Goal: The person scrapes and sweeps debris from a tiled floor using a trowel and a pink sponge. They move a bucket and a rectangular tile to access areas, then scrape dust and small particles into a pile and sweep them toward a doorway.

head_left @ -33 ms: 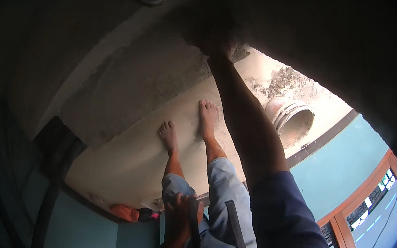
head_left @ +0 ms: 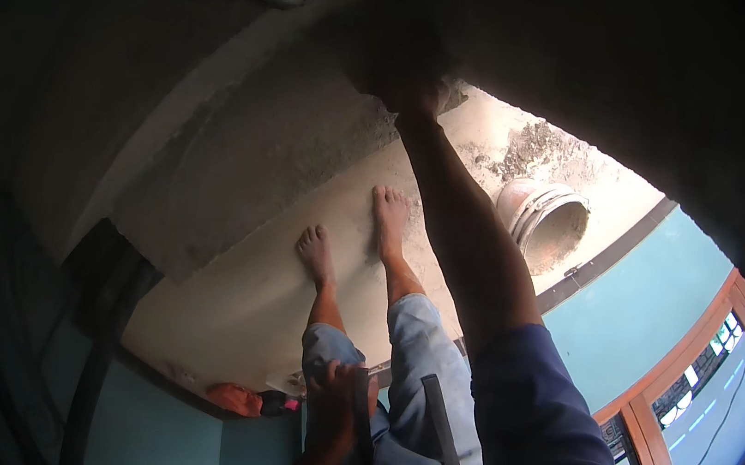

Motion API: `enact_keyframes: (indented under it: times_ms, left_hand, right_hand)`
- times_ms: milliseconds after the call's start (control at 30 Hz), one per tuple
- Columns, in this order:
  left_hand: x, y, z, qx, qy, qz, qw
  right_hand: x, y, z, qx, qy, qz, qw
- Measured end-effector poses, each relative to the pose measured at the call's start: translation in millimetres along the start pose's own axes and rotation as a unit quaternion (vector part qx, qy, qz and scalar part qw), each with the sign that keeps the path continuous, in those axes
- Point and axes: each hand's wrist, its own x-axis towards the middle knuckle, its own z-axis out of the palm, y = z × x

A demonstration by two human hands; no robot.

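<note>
My right arm stretches up and away into deep shadow. At its end, my right hand (head_left: 415, 96) is a dark shape against a shadowed grey cement surface (head_left: 242, 161); its fingers, and anything in them, are lost in the dark. A rough greyish patch (head_left: 453, 97) shows just beside that hand. Low in the view, my left hand (head_left: 335, 397) is in front of my light blue trouser leg, its fingers curled. A dark strap (head_left: 364, 413) crosses in front of this hand, and I cannot make out what the fingers close on.
A mortar-stained bucket (head_left: 546, 221) lies tipped on the pale floor (head_left: 273, 285), near crumbly debris (head_left: 536, 150). My bare feet (head_left: 391, 212) stand below. A teal wall (head_left: 639, 293) with a wood-framed window (head_left: 645, 433) is at right. Orange cloth (head_left: 235, 399) lies by the lower wall.
My right hand has shifted slightly to the right in the shadow. My left hand and feet look almost unmoved.
</note>
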Motion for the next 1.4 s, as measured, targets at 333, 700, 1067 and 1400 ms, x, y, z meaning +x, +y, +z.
enact_keyframes:
  times_ms: [333, 700, 1067, 1400]
  left_hand:
    - [-4, -94, 3, -0.050, 0.013, 0.029, 0.998]
    - [-2, -94, -5, -0.007, -0.026, 0.053, 0.998]
    - [1, -61, 7, 0.081, -0.109, -0.001, 0.991]
    - [7, -58, 7, 0.080, -0.127, 0.001, 0.989]
  right_hand:
    - [-106, 36, -41, 0.586, 0.088, 0.231, 0.772]
    - [-136, 53, 6, 0.533, 0.007, 0.206, 0.820]
    - [-302, 82, 114, 0.475, -0.125, 0.337, 0.803]
    - [-277, 137, 196, 0.351, -0.103, 0.156, 0.918]
